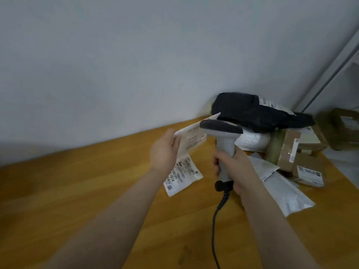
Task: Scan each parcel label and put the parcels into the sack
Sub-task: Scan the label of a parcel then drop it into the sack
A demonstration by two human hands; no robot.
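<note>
My left hand (165,152) holds a flat white parcel (194,138) up off the table, its label side turned toward the scanner. My right hand (233,167) grips the handle of a grey barcode scanner (223,136), whose dark head points left at that parcel. A second white parcel (182,175) with a printed label lies flat on the wooden table (77,191) just below my left hand. No sack is in view.
A pile of parcels sits at the right: a black bag (252,111), a white padded bag (252,141), brown boxes (287,152) and clear flat mailers (281,191). The scanner's coiled cable (215,220) runs down toward me. A pale wall stands behind the table.
</note>
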